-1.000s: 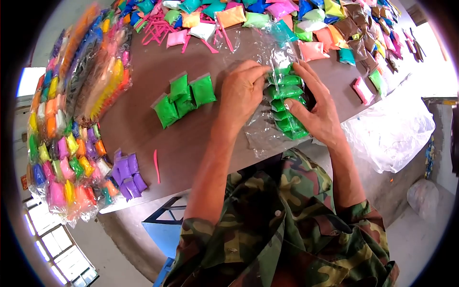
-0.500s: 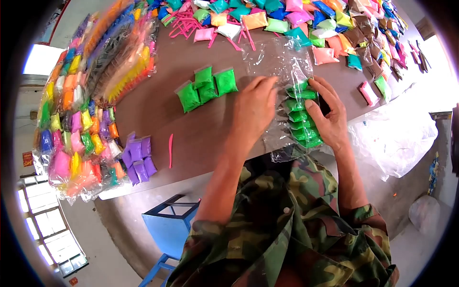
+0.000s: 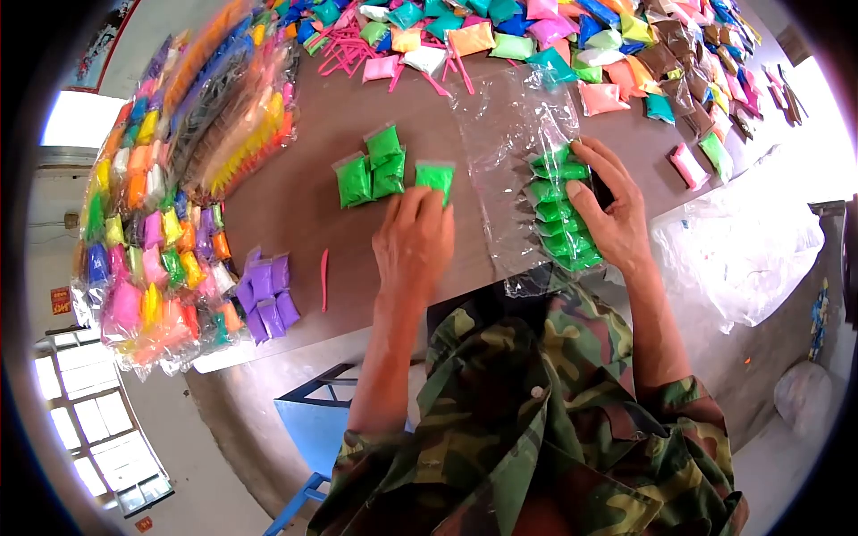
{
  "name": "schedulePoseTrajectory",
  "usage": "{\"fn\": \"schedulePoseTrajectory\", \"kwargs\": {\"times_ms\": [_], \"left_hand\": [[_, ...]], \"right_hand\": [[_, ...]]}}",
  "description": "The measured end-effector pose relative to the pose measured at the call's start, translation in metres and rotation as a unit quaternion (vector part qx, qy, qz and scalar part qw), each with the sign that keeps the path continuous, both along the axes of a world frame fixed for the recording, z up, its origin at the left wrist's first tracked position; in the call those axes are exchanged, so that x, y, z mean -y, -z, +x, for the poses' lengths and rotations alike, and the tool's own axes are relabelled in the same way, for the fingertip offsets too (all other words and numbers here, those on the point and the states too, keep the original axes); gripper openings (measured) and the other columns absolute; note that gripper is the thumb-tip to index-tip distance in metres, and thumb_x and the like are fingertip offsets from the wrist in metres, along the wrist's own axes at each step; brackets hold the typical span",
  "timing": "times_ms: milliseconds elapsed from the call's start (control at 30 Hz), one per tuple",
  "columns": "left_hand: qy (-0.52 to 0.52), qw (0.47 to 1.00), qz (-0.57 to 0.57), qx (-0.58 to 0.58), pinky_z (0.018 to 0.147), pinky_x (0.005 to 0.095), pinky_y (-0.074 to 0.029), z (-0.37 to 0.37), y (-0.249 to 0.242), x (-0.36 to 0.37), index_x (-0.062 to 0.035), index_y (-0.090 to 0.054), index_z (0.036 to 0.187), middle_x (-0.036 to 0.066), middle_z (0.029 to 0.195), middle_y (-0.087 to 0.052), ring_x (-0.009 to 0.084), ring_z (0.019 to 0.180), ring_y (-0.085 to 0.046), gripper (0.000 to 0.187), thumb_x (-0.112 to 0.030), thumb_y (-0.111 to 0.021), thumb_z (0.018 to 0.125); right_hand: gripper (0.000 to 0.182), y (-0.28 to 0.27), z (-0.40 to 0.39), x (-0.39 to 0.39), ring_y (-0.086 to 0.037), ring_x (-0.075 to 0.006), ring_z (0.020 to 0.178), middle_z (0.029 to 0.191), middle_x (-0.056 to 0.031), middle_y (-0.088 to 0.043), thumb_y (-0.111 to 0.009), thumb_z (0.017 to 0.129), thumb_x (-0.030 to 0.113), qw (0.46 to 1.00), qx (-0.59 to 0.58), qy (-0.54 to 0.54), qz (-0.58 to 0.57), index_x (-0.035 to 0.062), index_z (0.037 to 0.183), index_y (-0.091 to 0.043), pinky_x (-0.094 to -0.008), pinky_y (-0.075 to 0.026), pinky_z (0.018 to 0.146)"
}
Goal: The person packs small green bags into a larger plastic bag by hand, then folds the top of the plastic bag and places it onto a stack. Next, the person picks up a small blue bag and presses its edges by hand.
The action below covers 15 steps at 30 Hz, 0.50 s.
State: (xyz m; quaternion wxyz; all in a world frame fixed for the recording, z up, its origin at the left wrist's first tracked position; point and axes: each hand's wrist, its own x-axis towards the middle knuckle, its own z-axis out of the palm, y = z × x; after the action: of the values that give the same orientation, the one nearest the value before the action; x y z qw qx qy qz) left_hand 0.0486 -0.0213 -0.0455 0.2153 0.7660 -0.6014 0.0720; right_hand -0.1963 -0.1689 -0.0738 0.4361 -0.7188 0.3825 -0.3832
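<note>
My left hand (image 3: 413, 237) pinches the lower edge of a small green packet (image 3: 435, 177) on the brown table. Just left of it, 3 more green packets (image 3: 354, 181) lie in a cluster. My right hand (image 3: 612, 219) is closed along the right side of a stacked row of green packets (image 3: 561, 214), thumb on top and fingers at the far end. This row rests on a flat clear plastic bag (image 3: 492, 152); whether it sits inside the bag is hard to tell.
Purple packets (image 3: 265, 295) and a pink plastic tool (image 3: 324, 280) lie at the left. Bagged rows of colored packets (image 3: 152, 232) line the left edge. A pile of mixed packets (image 3: 545, 36) covers the back. A white plastic bag (image 3: 715, 250) hangs at the right; a blue chair (image 3: 313, 424) stands below.
My left hand has moved left from the clear bag to the green packets, and one packet has shifted toward me, apart from the cluster. My right hand stays on the row.
</note>
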Motion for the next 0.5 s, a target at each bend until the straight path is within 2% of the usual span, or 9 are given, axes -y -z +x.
{"fn": "schedulePoseTrajectory", "kwargs": {"times_ms": [67, 133, 167, 233, 267, 367, 433, 467, 500], "left_hand": [[0.011, 0.999, 0.018, -0.024, 0.085, 0.0432, -0.060, -0.001, -0.004, -0.010, -0.0055, -0.077, 0.113, 0.007, 0.117, -0.075, 0.0312, 0.104, -0.072, 0.023, -0.010, -0.082, 0.090], [0.019, 0.994, -0.016, -0.108, 0.081, 0.0404, -0.059, 0.001, -0.007, -0.017, -0.0039, -0.076, 0.120, 0.009, 0.120, -0.074, 0.0294, 0.092, -0.071, 0.030, -0.008, -0.081, 0.090], [0.016, 0.994, -0.016, -0.109, 0.081, 0.0404, -0.059, 0.002, -0.011, -0.016, -0.0039, -0.076, 0.120, 0.009, 0.120, -0.074, 0.0294, 0.092, -0.071, 0.030, -0.008, -0.081, 0.090], [-0.041, 0.969, 0.086, -0.227, 0.087, 0.0453, -0.060, 0.005, -0.031, -0.002, -0.0062, -0.072, 0.129, 0.010, 0.127, -0.073, 0.0312, 0.102, -0.073, 0.040, -0.013, -0.080, 0.091], [-0.041, 0.969, 0.085, -0.228, 0.087, 0.0453, -0.060, 0.010, -0.026, 0.000, -0.0062, -0.072, 0.129, 0.010, 0.127, -0.073, 0.0312, 0.102, -0.073, 0.040, -0.013, -0.080, 0.091], [0.049, 0.978, 0.094, -0.178, 0.085, 0.0468, -0.059, 0.022, -0.011, 0.003, -0.0066, -0.071, 0.132, 0.014, 0.124, -0.073, 0.0330, 0.098, -0.073, 0.043, -0.014, -0.080, 0.091], [0.012, 0.960, 0.175, -0.220, 0.079, 0.0400, -0.058, 0.021, -0.017, 0.000, -0.0037, -0.073, 0.129, 0.012, 0.118, -0.073, 0.0247, 0.091, -0.072, 0.043, -0.016, -0.083, 0.089], [0.013, 0.959, 0.177, -0.221, 0.079, 0.0400, -0.058, 0.026, -0.016, -0.004, -0.0037, -0.073, 0.129, 0.012, 0.118, -0.073, 0.0247, 0.091, -0.072, 0.043, -0.016, -0.083, 0.089], [0.028, 0.943, 0.174, -0.281, 0.071, 0.0322, -0.051, 0.034, -0.016, -0.008, -0.0009, -0.073, 0.126, 0.007, 0.109, -0.071, 0.0147, 0.082, -0.064, 0.040, -0.012, -0.083, 0.089]], "right_hand": [[0.052, 0.001, 0.001, -0.001, -0.064, -0.0290, 0.136, 0.152, -0.0185, -0.064, -0.075, 0.095, 0.018, 1.000, -0.004, -0.001, -0.010, -0.0033, 0.142, -0.068, -0.0383, -0.048, 0.115], [0.052, -0.003, 0.003, -0.001, -0.064, -0.0289, 0.136, 0.152, -0.0184, -0.064, -0.075, 0.095, 0.018, 1.000, 0.007, 0.000, -0.007, -0.0036, 0.142, -0.068, -0.0382, -0.048, 0.115], [0.052, -0.004, 0.003, -0.002, -0.064, -0.0289, 0.136, 0.152, -0.0184, -0.064, -0.075, 0.095, 0.018, 1.000, 0.006, -0.002, -0.006, -0.0036, 0.142, -0.068, -0.0382, -0.048, 0.115], [0.051, -0.007, 0.003, -0.002, -0.064, -0.0289, 0.136, 0.153, -0.0185, -0.063, -0.075, 0.095, 0.017, 1.000, 0.005, 0.000, 0.000, -0.0036, 0.141, -0.068, -0.0382, -0.048, 0.115], [0.051, -0.006, 0.003, -0.002, -0.064, -0.0289, 0.136, 0.153, -0.0185, -0.063, -0.075, 0.095, 0.017, 1.000, 0.004, 0.000, -0.002, -0.0036, 0.141, -0.068, -0.0382, -0.048, 0.115], [0.051, -0.001, 0.001, 0.000, -0.064, -0.0285, 0.136, 0.153, -0.0185, -0.063, -0.075, 0.096, 0.017, 1.000, 0.016, 0.001, -0.004, -0.0041, 0.141, -0.068, -0.0380, -0.048, 0.115], [0.051, -0.002, 0.002, 0.000, -0.063, -0.0282, 0.136, 0.152, -0.0186, -0.063, -0.075, 0.096, 0.018, 1.000, 0.019, -0.004, 0.006, -0.0046, 0.141, -0.067, -0.0380, -0.048, 0.115], [0.051, -0.002, 0.002, -0.001, -0.063, -0.0282, 0.136, 0.152, -0.0186, -0.063, -0.075, 0.096, 0.018, 1.000, 0.017, -0.002, 0.007, -0.0046, 0.141, -0.067, -0.0380, -0.048, 0.115], [0.051, -0.002, 0.002, 0.000, -0.063, -0.0282, 0.136, 0.153, -0.0186, -0.063, -0.075, 0.096, 0.019, 1.000, 0.015, -0.002, 0.004, -0.0048, 0.141, -0.067, -0.0380, -0.048, 0.115]]}}
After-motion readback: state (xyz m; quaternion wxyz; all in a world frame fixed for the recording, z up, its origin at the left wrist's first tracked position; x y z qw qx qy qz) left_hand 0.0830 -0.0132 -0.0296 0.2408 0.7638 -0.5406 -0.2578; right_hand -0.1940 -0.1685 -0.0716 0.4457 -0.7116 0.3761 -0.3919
